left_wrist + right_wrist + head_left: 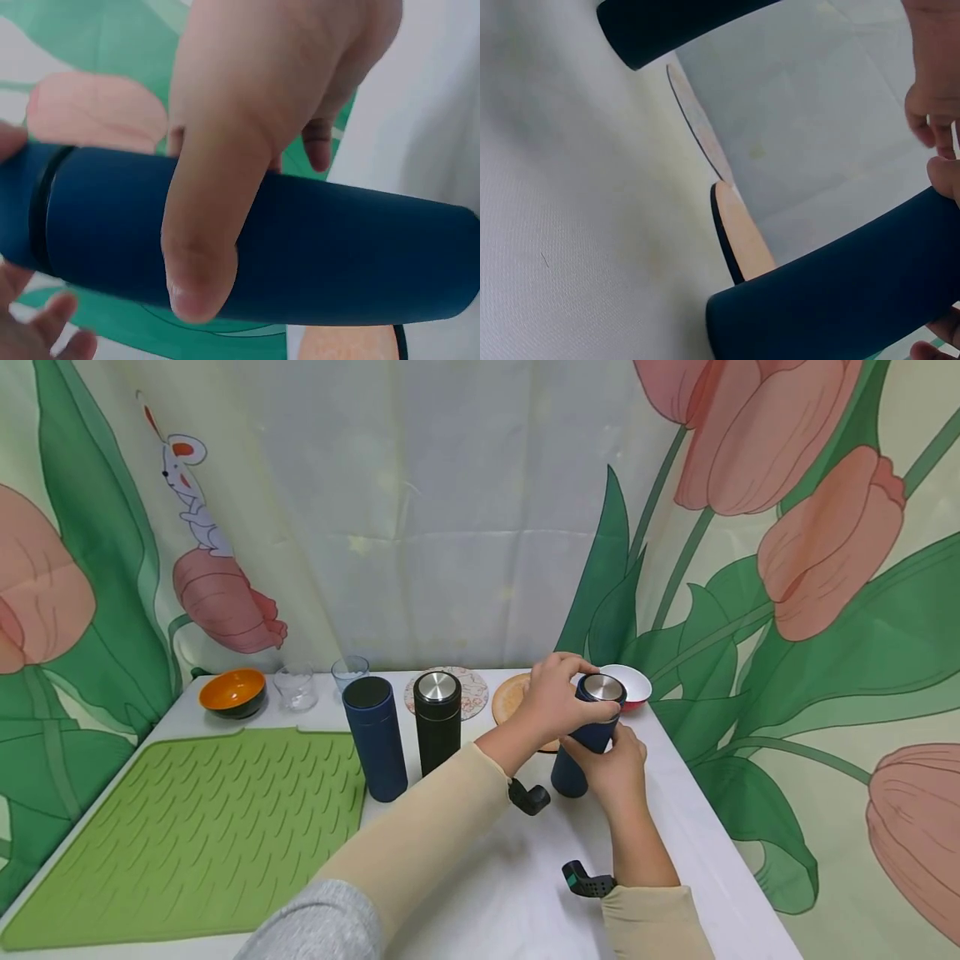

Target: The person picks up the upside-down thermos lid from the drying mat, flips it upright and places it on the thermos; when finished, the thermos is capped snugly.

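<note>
A dark blue vacuum flask (570, 774) with a silver disc on its lid stands nearly upright on the right of the white table. Around its lid end, my left hand (553, 695) grips with thumb and fingers spread to either side. Lower down, my right hand (617, 768) holds the flask's body. The left wrist view shows the right thumb (201, 255) lying across the body below a dark ring. At the edge of the right wrist view, the flask's lower end (810, 307) shows close to the tabletop; whether it touches I cannot tell.
Another blue flask (377, 743) and a black flask (438, 727) stand left of my hands. A green mat (202, 835) covers the left side. Behind are an orange bowl (233, 692), two glasses (296, 689), a patterned disc (471, 692), an orange disc (507, 697) and a white-red bowl (633, 685).
</note>
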Tool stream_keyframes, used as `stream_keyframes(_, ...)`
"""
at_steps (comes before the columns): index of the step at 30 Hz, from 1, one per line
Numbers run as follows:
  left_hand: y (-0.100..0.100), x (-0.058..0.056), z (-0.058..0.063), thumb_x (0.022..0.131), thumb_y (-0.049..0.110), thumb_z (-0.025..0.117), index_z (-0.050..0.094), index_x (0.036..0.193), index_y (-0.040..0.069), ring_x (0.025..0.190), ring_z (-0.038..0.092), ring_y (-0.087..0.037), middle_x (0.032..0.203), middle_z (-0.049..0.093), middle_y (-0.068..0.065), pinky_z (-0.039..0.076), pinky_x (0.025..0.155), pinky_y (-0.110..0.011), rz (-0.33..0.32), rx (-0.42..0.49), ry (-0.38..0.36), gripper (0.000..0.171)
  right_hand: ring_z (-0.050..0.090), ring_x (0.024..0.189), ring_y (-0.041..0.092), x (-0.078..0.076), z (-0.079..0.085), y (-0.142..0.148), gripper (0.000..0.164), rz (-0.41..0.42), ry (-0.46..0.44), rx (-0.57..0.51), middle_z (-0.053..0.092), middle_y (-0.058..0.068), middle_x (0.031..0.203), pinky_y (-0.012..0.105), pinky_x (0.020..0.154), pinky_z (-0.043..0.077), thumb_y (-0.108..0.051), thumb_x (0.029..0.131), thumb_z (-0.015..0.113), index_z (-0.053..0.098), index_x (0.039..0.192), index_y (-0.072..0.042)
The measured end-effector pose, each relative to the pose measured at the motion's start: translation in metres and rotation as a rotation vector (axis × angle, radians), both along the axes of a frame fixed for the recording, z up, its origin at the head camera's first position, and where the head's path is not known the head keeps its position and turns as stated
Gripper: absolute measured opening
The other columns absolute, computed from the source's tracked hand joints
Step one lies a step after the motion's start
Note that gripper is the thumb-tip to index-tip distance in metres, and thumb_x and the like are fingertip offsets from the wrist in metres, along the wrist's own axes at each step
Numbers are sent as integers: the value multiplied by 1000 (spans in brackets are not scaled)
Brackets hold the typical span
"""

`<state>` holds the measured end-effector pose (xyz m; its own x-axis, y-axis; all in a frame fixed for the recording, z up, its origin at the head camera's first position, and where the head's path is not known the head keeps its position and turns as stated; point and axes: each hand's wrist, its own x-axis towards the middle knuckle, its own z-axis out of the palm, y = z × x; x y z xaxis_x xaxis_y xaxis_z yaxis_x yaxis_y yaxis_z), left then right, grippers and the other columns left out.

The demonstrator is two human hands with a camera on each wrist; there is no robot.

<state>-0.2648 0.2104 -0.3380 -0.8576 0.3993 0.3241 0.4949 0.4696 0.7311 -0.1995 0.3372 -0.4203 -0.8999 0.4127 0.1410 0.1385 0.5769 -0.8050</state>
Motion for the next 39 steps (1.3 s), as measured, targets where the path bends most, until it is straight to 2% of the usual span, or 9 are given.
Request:
stream_keyframes(3,-3,-6,0,85,40,81,73,132,26,141,44,-25,151,57,1,47,107,-47,-99,47,-82,50,29,151,41,1,1,0,90,8,-15,-9,51,18,161,66,114,40,-53,90,81,45,161,-11)
stream_keyframes(7,-4,-7,-1,85,39,78,72,135,31,142,43,-26,153,54,1,47,107,-49,-125,43,-107,51,28,152,42,1,3,-1,92,13,-33,-14,50,19,161,67,114,40,-55,90,81,44,161,-10)
stream_keyframes(15,9,11,-5,68,81,83,61,138,30,138,42,-23,156,48,5,39,107,-48,156,-96,90,90,26,153,43,2,2,0,84,1,-15,7,49,20,161,65,116,35,-47,91,82,47,158,-9)
stream_keyframes(21,12,14,-5,69,81,83,68,113,25,144,38,-25,158,45,1,37,108,-50,241,-92,123,73,30,148,43,1,1,0,74,1,20,-1,53,21,153,63,114,36,-40,91,82,53,152,-10)
stream_keyframes(24,9,10,-6,73,75,84,73,114,27,143,38,-24,157,47,1,37,105,-49,196,-86,108,64,31,148,43,1,2,0,78,5,13,6,54,21,153,64,113,37,-46,90,82,53,153,-10)
stream_keyframes(27,4,2,-6,78,65,84,74,125,28,144,39,-24,155,51,2,40,107,-49,69,-49,59,61,31,149,42,1,3,1,84,3,5,8,54,20,154,64,114,36,-51,89,82,50,155,-9)
stream_keyframes(32,-4,-13,-8,84,40,85,71,137,23,146,47,-21,153,55,1,44,117,-48,-201,149,-190,57,30,150,42,2,4,2,88,29,-14,-10,53,21,157,65,117,35,-50,90,82,46,158,-8)
stream_keyframes(35,-6,-17,-10,85,35,85,71,138,22,144,50,-18,152,56,0,44,118,-47,-244,196,-255,57,29,150,43,1,5,2,90,49,-30,-19,51,22,159,66,117,35,-51,90,82,45,160,-8)
stream_keyframes(39,-5,-16,-11,86,34,83,70,140,19,142,51,-19,150,58,-3,45,117,-45,-239,197,-225,57,28,151,42,-1,4,2,90,52,-42,-35,51,21,159,66,116,36,-51,90,81,44,160,-8)
